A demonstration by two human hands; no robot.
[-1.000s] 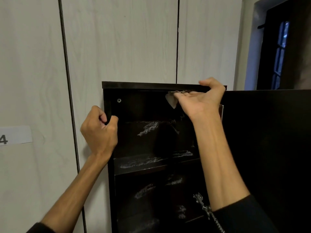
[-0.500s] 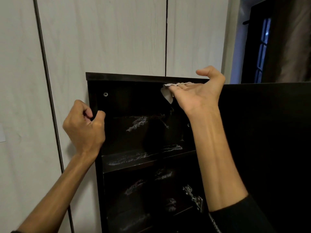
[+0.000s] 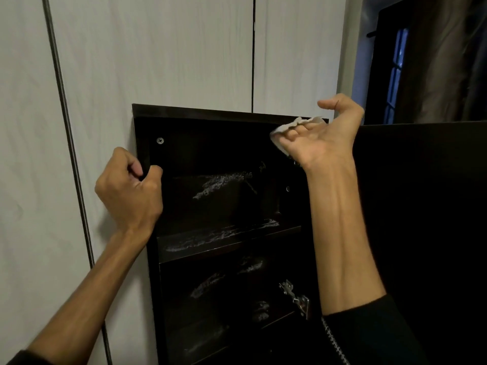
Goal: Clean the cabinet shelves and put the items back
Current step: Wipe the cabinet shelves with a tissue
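Head view: no legible writing appears on the tall dark wooden cabinet (image 3: 224,115) standing open against pale wood-grain panels (image 3: 158,48). The left hand (image 3: 129,191), arm raised, has its fingers (image 3: 155,172) clenched round the cabinet's left front edge. The right hand (image 3: 322,135), palm toward the camera, presses a crumpled white cloth (image 3: 290,126) under the cabinet's top board with curled fingers, thumb lifted. Streaked shelves (image 3: 210,241) lie below.

Single head view; faces the dark cabinet (image 3: 224,206) close up, slightly upward; its top edge near frame centre.
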